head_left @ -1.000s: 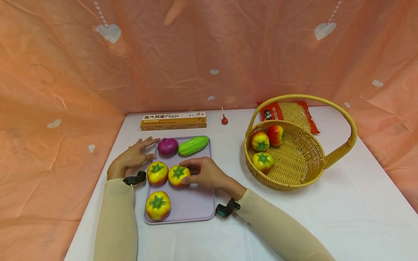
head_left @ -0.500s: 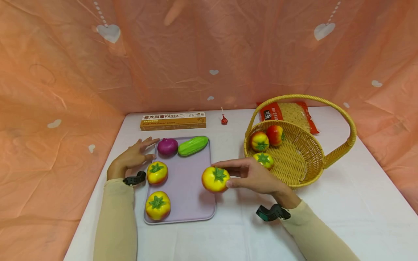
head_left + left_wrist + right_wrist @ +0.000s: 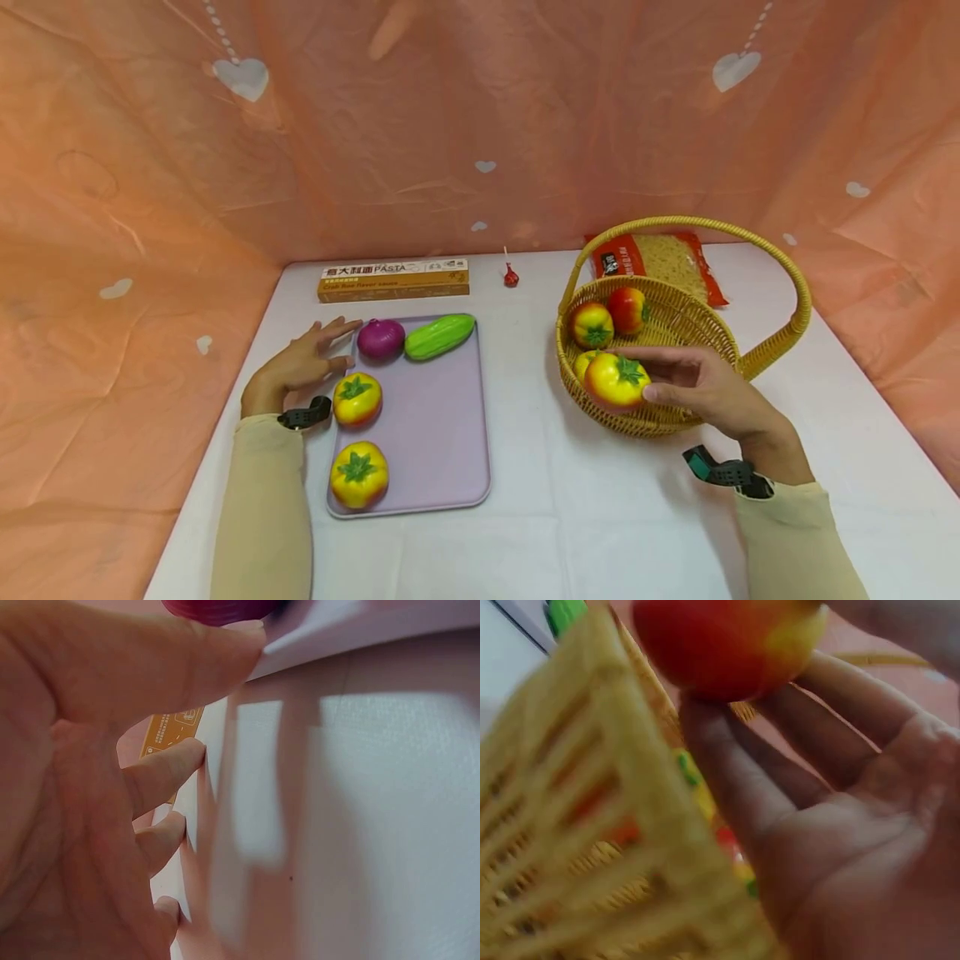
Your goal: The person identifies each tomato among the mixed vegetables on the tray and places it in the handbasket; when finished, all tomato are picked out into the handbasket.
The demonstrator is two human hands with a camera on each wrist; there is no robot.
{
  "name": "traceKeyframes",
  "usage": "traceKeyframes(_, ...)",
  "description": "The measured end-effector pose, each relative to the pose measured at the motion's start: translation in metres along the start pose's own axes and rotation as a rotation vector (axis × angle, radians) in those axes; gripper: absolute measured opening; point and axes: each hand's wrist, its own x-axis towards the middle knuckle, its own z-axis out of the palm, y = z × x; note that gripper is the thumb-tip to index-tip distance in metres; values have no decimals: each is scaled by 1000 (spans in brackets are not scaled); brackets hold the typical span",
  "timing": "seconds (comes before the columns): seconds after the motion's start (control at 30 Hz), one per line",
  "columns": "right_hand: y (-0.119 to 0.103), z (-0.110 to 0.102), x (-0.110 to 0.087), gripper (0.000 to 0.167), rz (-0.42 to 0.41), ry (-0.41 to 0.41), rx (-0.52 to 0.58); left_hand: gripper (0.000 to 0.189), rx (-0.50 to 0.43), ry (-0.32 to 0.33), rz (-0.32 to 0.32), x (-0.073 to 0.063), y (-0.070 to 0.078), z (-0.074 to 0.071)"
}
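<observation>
Above the near left part of a wicker basket (image 3: pixel 701 318), my right hand (image 3: pixel 716 396) holds a yellow-and-red tomato (image 3: pixel 615 385) between thumb and fingers. Beneath it another tomato (image 3: pixel 583 363) is mostly hidden. Two more red-yellow tomatoes lie at the basket's back left. My left hand (image 3: pixel 296 367) has its fingers spread at the left edge of a pale purple tray (image 3: pixel 427 442), the thumb near a purple onion (image 3: pixel 381 339). That tray also bears a green cucumber-like vegetable (image 3: pixel 440 337) and, down its left side, an upper tomato (image 3: pixel 357 399) and a lower tomato (image 3: pixel 359 475).
Behind the tray lies a pasta box (image 3: pixel 393 282). A red lollipop (image 3: pixel 511 275) is to its right. Partly behind the basket is a red bag of pasta (image 3: pixel 667 260). The basket's tall handle (image 3: pixel 802 300) arches over it. An orange cloth hangs behind the white table.
My right hand has lifted a tomato off the middle of the tray and carried it right, over the basket. My left hand keeps its place at the tray's edge.
</observation>
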Motion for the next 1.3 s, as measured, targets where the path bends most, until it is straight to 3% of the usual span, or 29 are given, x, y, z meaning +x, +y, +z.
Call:
traceKeyframes(0.4,3,-6,14,45,149,72,-214,76,-11,2,-13,0,-4,2)
traceKeyframes(0.6,2,-2,23,45,168,99,-284,76,-7,-8,-11,4,-4,2)
traceKeyframes(0.87,-6,-13,13,44,95,7,-246,77,2,-15,-11,4,-3,1)
traceKeyframes(1.13,-14,-25,3,43,154,-96,-220,77,13,-9,-5,5,-3,0)
traceKeyframes(1.3,-11,-29,0,44,162,-99,-230,77,20,-14,-15,5,-3,-1)
